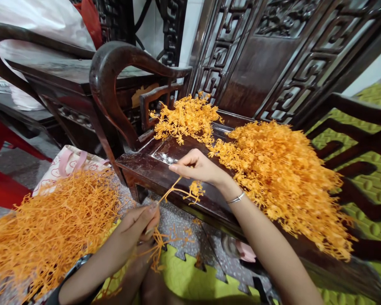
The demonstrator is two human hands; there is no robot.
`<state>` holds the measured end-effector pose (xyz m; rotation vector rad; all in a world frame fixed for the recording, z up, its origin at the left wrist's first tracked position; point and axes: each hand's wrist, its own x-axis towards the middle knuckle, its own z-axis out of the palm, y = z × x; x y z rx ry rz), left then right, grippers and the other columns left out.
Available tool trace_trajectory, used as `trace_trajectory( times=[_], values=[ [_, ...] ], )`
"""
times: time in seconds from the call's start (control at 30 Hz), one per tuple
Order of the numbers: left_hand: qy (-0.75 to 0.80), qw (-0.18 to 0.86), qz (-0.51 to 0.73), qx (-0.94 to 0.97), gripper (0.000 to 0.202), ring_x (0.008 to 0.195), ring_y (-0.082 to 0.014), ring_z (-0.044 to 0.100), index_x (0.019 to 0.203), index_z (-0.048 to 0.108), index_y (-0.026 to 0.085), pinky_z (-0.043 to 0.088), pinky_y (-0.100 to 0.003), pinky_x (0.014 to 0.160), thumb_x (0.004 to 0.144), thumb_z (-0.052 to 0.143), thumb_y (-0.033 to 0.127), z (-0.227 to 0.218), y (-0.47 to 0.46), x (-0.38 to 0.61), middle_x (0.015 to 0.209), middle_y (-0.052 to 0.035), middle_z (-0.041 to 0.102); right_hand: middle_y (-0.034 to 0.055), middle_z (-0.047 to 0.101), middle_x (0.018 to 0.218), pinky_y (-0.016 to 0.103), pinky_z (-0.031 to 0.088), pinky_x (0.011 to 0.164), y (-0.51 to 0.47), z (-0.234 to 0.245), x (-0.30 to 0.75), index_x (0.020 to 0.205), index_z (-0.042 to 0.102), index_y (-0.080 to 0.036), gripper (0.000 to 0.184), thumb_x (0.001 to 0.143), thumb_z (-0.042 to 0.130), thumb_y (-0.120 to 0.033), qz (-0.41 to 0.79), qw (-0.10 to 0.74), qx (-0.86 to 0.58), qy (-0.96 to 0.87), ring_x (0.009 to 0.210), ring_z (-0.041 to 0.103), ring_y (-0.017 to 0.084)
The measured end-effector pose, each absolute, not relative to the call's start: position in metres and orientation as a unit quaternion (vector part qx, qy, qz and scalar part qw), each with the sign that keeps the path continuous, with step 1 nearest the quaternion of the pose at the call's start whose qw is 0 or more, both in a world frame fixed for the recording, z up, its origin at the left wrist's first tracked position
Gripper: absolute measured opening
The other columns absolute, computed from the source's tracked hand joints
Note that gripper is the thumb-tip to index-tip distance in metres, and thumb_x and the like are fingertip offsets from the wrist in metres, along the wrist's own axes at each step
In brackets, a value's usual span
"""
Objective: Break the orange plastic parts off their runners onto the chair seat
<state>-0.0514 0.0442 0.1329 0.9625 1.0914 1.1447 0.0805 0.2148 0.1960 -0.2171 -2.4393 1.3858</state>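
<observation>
My right hand (199, 167) hovers over the front edge of a dark wooden chair seat (152, 167), fingers closed on a small orange plastic sprig (190, 190) with a thin stem. My left hand (139, 222) is lower, fingers pinched on the other end of that stem and on more orange strands (158, 250). A big heap of orange plastic flower sprigs (282, 178) lies on the seat to the right of my right hand. A smaller clump (186, 118) sits at the seat's back.
A loose pile of bare orange stems (44, 228) spreads on the floor at left, over a pink-and-white bag (66, 163). The chair's curved armrest (108, 80), a dark table (51, 72), a red stool (0, 169) and green foam mat tiles (190, 275) surround me.
</observation>
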Motion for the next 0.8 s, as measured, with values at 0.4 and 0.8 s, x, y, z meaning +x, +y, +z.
trace_trajectory(
  times=[0.4, 0.8],
  values=[
    [0.470, 0.548, 0.589, 0.362, 0.052, 0.041, -0.0077, 0.016, 0.049, 0.042, 0.018, 0.017, -0.023, 0.042, 0.083, 0.051, 0.056, 0.128, 0.012, -0.086, 0.044, 0.0071, 0.020, -0.0045, 0.039, 0.051, 0.025, 0.033, 0.051, 0.253, 0.216, 0.120, 0.053, 0.044, -0.018, 0.051, 0.090, 0.045, -0.054, 0.456, 0.324, -0.149, -0.815, 0.048, 0.035, 0.007],
    [0.481, 0.524, 0.592, 0.378, 0.051, 0.043, -0.0074, 0.015, 0.054, 0.043, 0.017, 0.017, -0.022, 0.045, 0.084, 0.047, 0.058, 0.132, 0.027, -0.084, 0.045, 0.0081, 0.019, 0.0028, 0.056, 0.077, 0.029, 0.051, 0.061, 0.192, 0.177, 0.070, 0.092, 0.055, -0.015, 0.057, 0.081, 0.044, -0.070, 0.795, 0.052, -0.026, -0.603, 0.064, 0.056, 0.012]
  ],
)
